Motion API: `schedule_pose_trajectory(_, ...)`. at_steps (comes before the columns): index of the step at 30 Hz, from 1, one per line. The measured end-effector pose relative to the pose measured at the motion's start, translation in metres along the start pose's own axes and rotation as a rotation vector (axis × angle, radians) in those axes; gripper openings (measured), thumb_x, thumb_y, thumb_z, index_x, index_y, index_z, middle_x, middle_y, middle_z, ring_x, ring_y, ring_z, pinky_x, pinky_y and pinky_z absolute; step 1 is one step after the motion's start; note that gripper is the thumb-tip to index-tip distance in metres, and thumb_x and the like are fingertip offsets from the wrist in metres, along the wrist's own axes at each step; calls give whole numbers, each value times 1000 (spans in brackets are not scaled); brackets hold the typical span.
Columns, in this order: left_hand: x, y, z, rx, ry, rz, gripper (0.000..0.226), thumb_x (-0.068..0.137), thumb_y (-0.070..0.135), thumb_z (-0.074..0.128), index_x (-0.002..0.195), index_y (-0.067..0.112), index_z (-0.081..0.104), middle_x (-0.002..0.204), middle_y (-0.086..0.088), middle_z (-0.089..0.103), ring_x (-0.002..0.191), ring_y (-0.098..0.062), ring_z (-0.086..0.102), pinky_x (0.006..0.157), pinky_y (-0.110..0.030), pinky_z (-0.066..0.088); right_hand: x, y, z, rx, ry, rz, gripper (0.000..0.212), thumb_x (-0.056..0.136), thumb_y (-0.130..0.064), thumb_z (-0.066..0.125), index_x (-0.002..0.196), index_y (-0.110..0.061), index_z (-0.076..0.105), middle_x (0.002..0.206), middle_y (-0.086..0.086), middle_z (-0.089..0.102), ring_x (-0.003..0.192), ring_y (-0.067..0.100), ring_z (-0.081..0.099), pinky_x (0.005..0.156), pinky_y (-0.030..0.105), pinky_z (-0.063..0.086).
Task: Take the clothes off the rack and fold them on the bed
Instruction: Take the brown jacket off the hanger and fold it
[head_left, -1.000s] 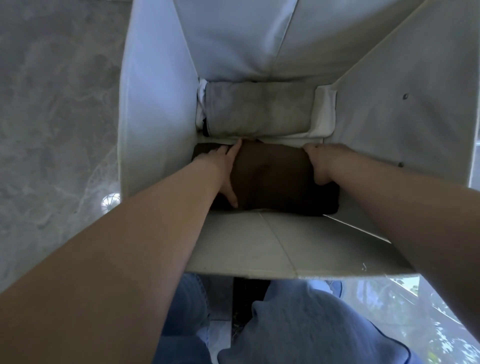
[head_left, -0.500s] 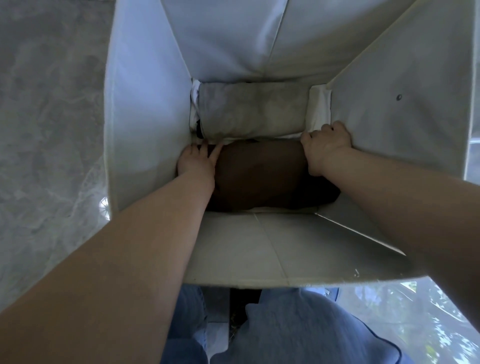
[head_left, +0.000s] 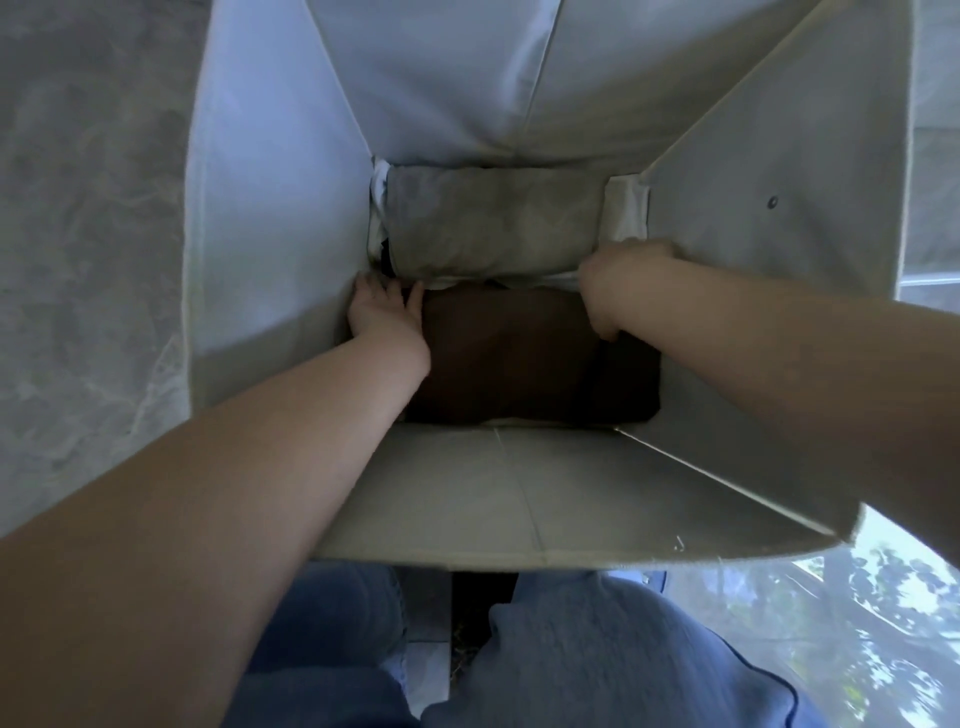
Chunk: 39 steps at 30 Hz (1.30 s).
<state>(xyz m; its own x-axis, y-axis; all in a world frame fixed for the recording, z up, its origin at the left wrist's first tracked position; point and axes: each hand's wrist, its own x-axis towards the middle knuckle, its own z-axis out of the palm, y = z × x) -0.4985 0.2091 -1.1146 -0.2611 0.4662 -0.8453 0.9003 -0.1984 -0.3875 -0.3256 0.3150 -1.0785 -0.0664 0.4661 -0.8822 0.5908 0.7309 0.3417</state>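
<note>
Deep fabric bin (head_left: 270, 218): both hands (head_left: 384, 317) press brown folded garment (head_left: 509, 353).

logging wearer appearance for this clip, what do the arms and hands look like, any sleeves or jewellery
Both forearms are bare, with no sleeve in view. The left hand and right hand show no gloves, and no watch or bracelet is visible at either wrist. Rings cannot be ruled out, since the fingers are partly hidden.

My view down the open-topped fabric bin (head_left: 270, 218): folded brown garment (head_left: 509, 353) and grey garment (head_left: 488, 218) cover its floor, walls hemming both arms.
</note>
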Motion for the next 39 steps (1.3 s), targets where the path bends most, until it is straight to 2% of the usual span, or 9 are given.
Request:
schedule_pose_trajectory(2,-12,9,-22,140,8,21,63,98,34,47,154,12,28,152,-16,38,139,-38,36,115,-52,25,-7,-11,-9,-3,-4,-63,39,90,-33,69,125,-20,57,124,5,57,117,27,58,91,41,48)
schedule_pose_trajectory(5,-23,32,-38,113,-12,210,49,93,42,58,135,17,55,132,-8,56,120,-29,54,101,-42,43,-5,-37,6,178,-491,-179,27,94,-36,67,98,-11,60,97,7,62,86,22,62,82,35,52)
schedule_pose_trajectory(7,-24,38,-33,-38,-70,318,67,88,57,63,141,17,50,138,-7,53,126,-30,52,99,-42,44,-6,-45,19,304,-542,-220,26,97,-31,64,83,-9,59,86,7,64,80,21,62,80,35,55)
schedule_pose_trajectory(13,-6,20,-1,-308,-141,375,70,97,54,51,147,6,39,149,-13,44,133,-31,45,106,-39,39,0,-30,46,416,-144,-284,23,89,-33,63,79,-20,78,72,-9,75,76,8,72,81,27,58)
schedule_pose_trajectory(18,11,6,4,-308,-246,216,72,97,54,50,152,9,34,152,-15,40,137,-33,42,114,-44,36,0,-20,50,537,-446,-156,25,100,-20,54,81,-8,65,60,2,69,59,15,66,59,23,52)
schedule_pose_trajectory(21,-1,0,9,-217,-274,122,61,98,47,50,147,12,41,150,-12,43,138,-30,42,115,-40,34,-21,-18,45,539,-350,-85,21,101,-20,51,98,-5,64,90,11,71,79,25,67,76,29,54)
schedule_pose_trajectory(24,-44,-19,0,-229,-7,196,47,100,36,46,141,15,47,141,-10,50,127,-30,51,93,-39,44,-67,-24,38,500,-132,-121,35,99,-26,45,121,-5,63,123,13,64,106,33,63,95,35,52)
schedule_pose_trajectory(35,-241,-109,-41,-717,201,280,24,97,19,42,100,6,62,88,-8,55,83,-25,56,64,-31,44,-266,-6,-10,940,156,-75,35,93,-24,56,128,-25,58,125,5,62,112,27,59,98,41,50)
schedule_pose_trajectory(39,-305,-136,-60,-1108,152,268,19,95,18,49,98,8,65,107,-11,61,102,-28,59,80,-39,47,-343,8,-40,1399,469,-35,24,88,-8,61,107,-19,69,108,-2,69,100,10,62,85,7,43)
